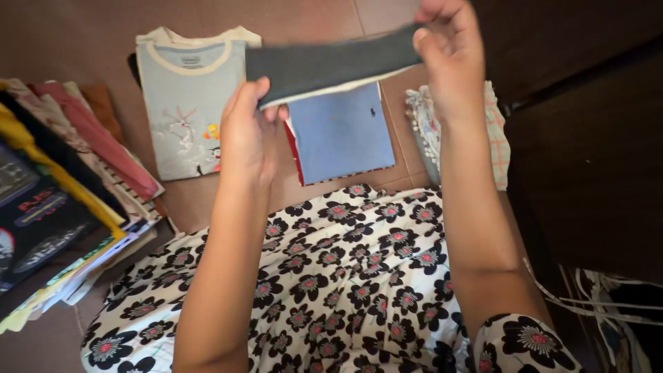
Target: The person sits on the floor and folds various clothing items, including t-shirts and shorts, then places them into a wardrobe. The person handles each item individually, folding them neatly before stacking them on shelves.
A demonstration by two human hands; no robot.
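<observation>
A folded dark grey garment (324, 63) with a pale underside is held up flat in the air between both hands. My left hand (248, 131) grips its near left end. My right hand (445, 52) pinches its right end between thumb and fingers. Directly below it on the reddish floor lies a small stack of folded clothes with a blue piece (342, 135) on top. My lap is covered by white fabric with black flowers (345, 276).
A folded light blue T-shirt with a cartoon print (183, 103) lies on the floor at the left. A spread pile of folded clothes (62, 186) fills the far left. A checked cloth (497, 131) lies at the right beside dark furniture (594, 159). White cords (608, 297) trail at bottom right.
</observation>
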